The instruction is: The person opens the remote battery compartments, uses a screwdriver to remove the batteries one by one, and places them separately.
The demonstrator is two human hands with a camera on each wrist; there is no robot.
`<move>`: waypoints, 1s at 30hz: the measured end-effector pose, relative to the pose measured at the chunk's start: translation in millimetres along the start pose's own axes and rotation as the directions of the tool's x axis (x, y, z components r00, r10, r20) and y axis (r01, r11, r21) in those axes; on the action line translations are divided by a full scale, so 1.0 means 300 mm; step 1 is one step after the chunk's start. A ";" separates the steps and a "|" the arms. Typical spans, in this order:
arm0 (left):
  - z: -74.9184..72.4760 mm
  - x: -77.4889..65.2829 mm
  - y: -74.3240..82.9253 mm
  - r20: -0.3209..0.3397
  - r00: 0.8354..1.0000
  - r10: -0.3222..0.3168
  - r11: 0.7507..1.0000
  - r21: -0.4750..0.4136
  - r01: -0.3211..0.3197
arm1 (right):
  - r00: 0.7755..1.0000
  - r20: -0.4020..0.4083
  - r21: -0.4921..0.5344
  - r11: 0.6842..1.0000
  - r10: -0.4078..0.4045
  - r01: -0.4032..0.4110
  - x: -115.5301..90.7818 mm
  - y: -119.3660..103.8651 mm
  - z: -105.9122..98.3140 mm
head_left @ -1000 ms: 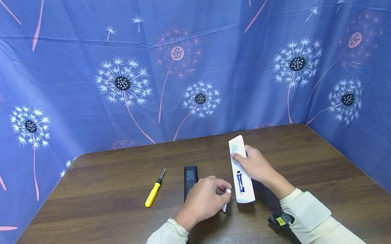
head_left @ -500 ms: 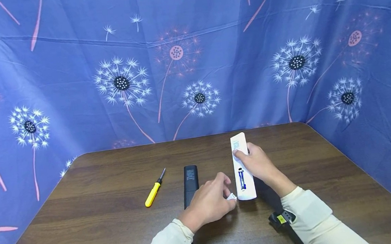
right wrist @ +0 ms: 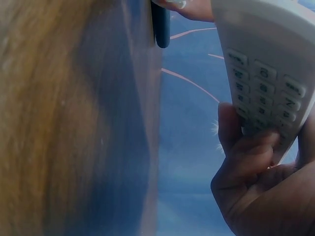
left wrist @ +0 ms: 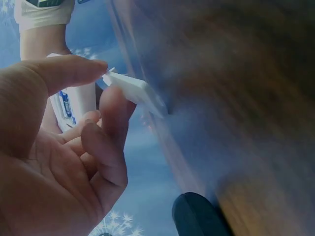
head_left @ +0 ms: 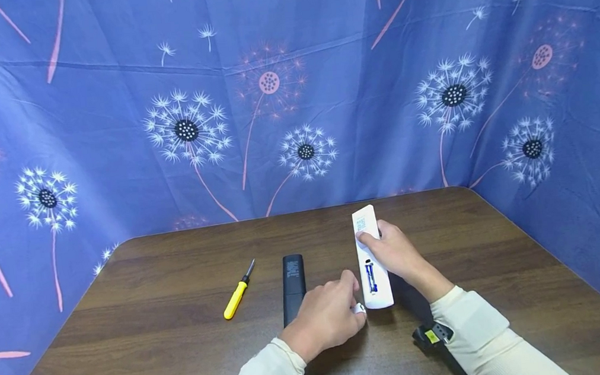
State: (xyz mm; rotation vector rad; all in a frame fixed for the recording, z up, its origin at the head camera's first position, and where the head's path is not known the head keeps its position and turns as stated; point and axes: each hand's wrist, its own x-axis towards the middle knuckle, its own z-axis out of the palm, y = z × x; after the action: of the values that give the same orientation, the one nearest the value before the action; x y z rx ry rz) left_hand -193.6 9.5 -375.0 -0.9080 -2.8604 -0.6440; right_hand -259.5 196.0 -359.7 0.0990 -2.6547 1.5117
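Note:
My right hand (head_left: pixel 394 252) grips a white remote control (head_left: pixel 378 294) by its upper half, thumb on the back, fingers under the button side. The remote's back faces up, and blue batteries (head_left: pixel 371 278) show in its uncovered compartment. In the right wrist view, rows of buttons (right wrist: pixel 263 88) are visible on the underside. Just left of the remote's lower end, my left hand (head_left: pixel 326 316) pinches a small white battery cover (left wrist: pixel 138 91) between thumb and fingertips. In the head view the fingers hide most of that cover.
A black remote control (head_left: pixel 293 277) lies on the brown wooden table (head_left: pixel 172 318), its lower end partly hidden behind my left hand. Farther left lies a yellow-handled screwdriver (head_left: pixel 236 300). A blue curtain with dandelion prints (head_left: pixel 357 105) hangs behind the table.
My left hand has moved right and slightly toward me, and the cover has turned between its fingers. The right hand and white remote have shifted only slightly.

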 end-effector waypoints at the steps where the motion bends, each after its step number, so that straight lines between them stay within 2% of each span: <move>1: 0.001 -0.002 0.002 -0.006 1.000 0.011 1.000 0.018 -0.011 | 1.000 0.001 0.001 1.000 0.001 -0.001 -0.001 0.001 0.000; 6: 0.007 -0.006 0.009 0.000 0.999 0.032 0.999 0.039 -0.032 | 1.000 0.004 -0.002 1.000 0.005 -0.005 -0.005 0.005 0.004; 16: 0.002 0.001 0.010 0.055 0.998 -0.013 0.999 0.048 0.010 | 1.000 0.006 -0.002 1.000 -0.006 0.006 0.003 -0.004 0.006; 30: -0.018 0.002 0.011 0.063 0.998 -0.002 0.999 0.041 -0.001 | 1.000 0.024 -0.008 1.000 0.006 -0.006 0.001 -0.007 0.007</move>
State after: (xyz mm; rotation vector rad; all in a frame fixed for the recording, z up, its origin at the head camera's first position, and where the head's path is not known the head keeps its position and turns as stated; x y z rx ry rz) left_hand -192.5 10.2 -368.9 -0.9384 -2.9175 -0.5640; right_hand -259.6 193.1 -358.9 0.1099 -2.6815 1.5111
